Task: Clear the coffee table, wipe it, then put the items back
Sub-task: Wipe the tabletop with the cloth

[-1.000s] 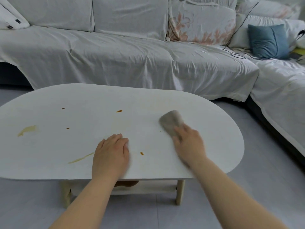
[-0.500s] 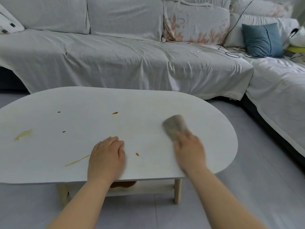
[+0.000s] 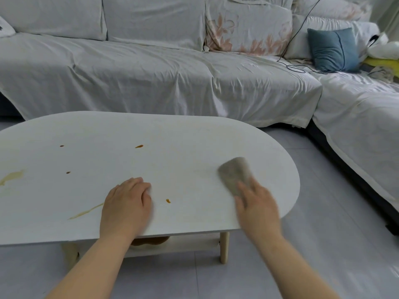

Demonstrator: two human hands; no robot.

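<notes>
Cloth [image 3: 234,174]: grey, soft, rounded oblong, long axis pointing away from the person, on the right end of the smooth white oval table [image 3: 172,130]. Right hand [image 3: 257,210] presses it with flat fingers, grip wide. Left hand [image 3: 127,203] rests on the table, fingers loosely bent, holding nothing.

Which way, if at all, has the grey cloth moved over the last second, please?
Yes: the grey cloth under the right hand has slid rightward, away from the brown drop, toward the rounded end of the coffee table.

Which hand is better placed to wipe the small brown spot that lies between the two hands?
The right hand, probably: it presses the grey cloth on the table, with bare tabletop between it and the spot. The left hand rests on the table without a cloth.
</notes>
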